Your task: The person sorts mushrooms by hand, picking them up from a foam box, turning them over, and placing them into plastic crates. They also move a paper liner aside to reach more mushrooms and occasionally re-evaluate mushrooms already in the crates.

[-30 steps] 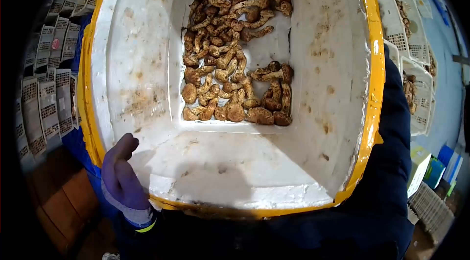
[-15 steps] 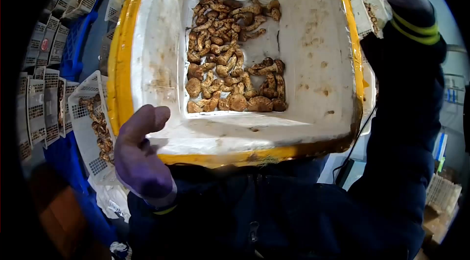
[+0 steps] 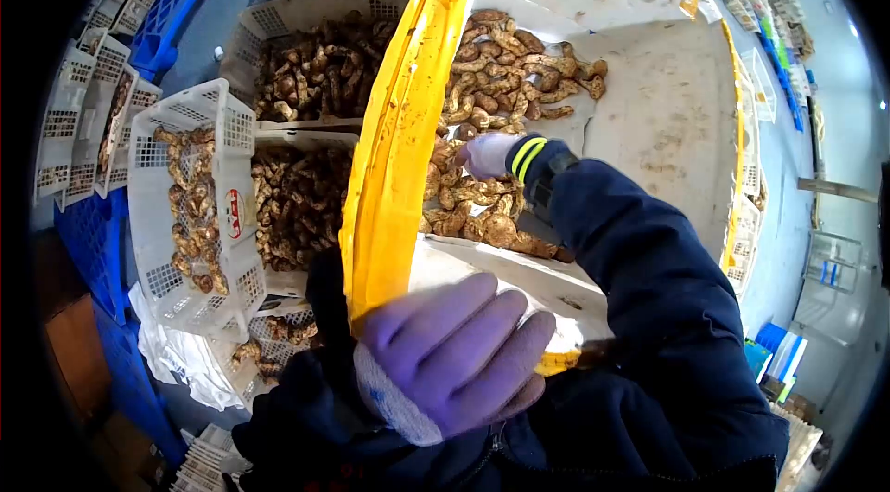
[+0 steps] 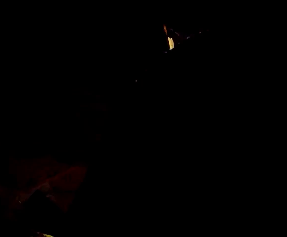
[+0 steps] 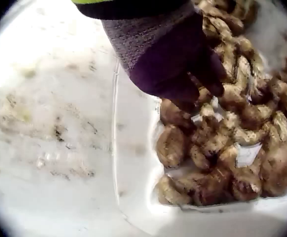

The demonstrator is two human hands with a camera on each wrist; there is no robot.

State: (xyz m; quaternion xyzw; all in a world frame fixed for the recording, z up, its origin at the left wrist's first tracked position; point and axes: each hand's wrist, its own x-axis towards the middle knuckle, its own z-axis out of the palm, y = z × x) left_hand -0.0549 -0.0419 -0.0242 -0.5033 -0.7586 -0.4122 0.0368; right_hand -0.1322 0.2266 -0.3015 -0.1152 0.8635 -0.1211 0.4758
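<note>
The left hand (image 3: 454, 357), fingers extended, lay near the taped box (image 3: 399, 149); the right hand (image 3: 489, 155) reached among mushrooms (image 3: 496, 230), its grip indeterminable.

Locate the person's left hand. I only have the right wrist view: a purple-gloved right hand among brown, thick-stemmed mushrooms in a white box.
Observer: Head view shows the left hand in a purple and grey fabric glove, in front of the near left corner of the white foam box, fingers extended. Can't tell whether it touches the box.
Operator: Any tape on that box?
Observer: Yes, glossy yellow tape covers its left edge.
Operator: Anything to its left?
Observer: White perforated plastic crates, several holding more brown mushrooms.
</note>
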